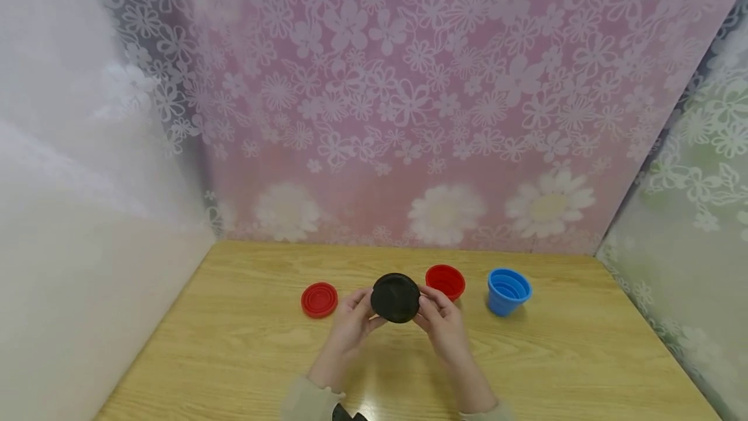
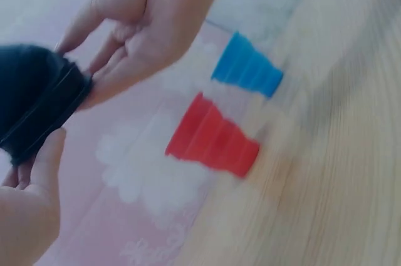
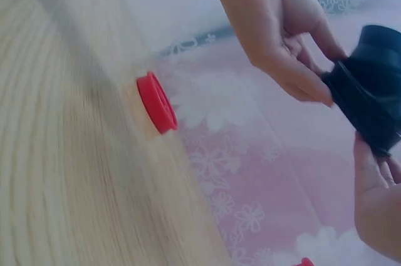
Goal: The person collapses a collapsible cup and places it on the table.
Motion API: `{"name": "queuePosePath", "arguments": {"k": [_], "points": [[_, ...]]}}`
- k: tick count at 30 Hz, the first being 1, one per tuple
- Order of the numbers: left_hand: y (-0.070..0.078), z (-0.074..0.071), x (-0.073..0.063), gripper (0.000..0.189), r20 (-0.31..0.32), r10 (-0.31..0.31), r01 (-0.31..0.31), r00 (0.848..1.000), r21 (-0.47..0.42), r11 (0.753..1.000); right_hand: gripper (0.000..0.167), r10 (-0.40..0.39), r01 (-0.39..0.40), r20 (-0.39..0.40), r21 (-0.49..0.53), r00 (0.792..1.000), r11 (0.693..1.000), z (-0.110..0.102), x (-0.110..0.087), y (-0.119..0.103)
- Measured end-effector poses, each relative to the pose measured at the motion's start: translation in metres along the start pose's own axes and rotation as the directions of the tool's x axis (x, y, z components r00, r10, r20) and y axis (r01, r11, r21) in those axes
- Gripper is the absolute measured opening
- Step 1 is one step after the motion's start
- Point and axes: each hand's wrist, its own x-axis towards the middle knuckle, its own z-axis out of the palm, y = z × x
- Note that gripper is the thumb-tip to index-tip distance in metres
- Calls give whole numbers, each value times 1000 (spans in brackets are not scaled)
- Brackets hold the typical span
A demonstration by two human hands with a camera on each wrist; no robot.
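Looks softly and evenly lit in the head view, with muted colour. Catches a white patch of glare on the near middle of the wooden table [image 1: 234,343], and a faint, soft-edged shadow below the black cup [image 1: 395,298]. Gleams in pale streaks along the left wall [image 1: 87,180]. Turns hazy, cool and washed-out in both wrist views, smearing the table's grain and laying a broad, blurred shadow across it. Roughens the outlines of the red cup [image 2: 216,141] and blue cup [image 2: 249,69] in the left wrist view. Darkens the black cup almost to a silhouette.
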Motion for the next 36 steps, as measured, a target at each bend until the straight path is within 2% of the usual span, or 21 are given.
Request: {"name": "queuePosePath", "arguments": {"k": [3,7,15,22,28,33,36], "points": [[-7,4,3,38,-15,75,-76,997,-109,991,21,-55,53,23,76,998,996,5,-1,2],[-13,10,4,38,-36,134,-138,990,-214,967,24,-98,96,12,125,995,988,11,-3,4],[-16,21,3,33,-98,125,-150,987,-310,939,30,-94,104,-78,129,992,986,22,-4,7],[-17,21,3,26,-97,90,-115,991,-306,945,31,-172,180,-69,135,983,974,23,-5,10],[-14,15,0,29,-35,63,-70,997,-266,961,28,-152,159,-70,113,986,981,20,-4,7],[-4,6,1,33,24,13,-9,1000,-166,986,27,-125,128,-64,51,990,990,14,-1,3],[3,1,2,28,6,-32,32,999,-81,996,28,-114,114,-18,-13,993,993,9,2,1]]}}
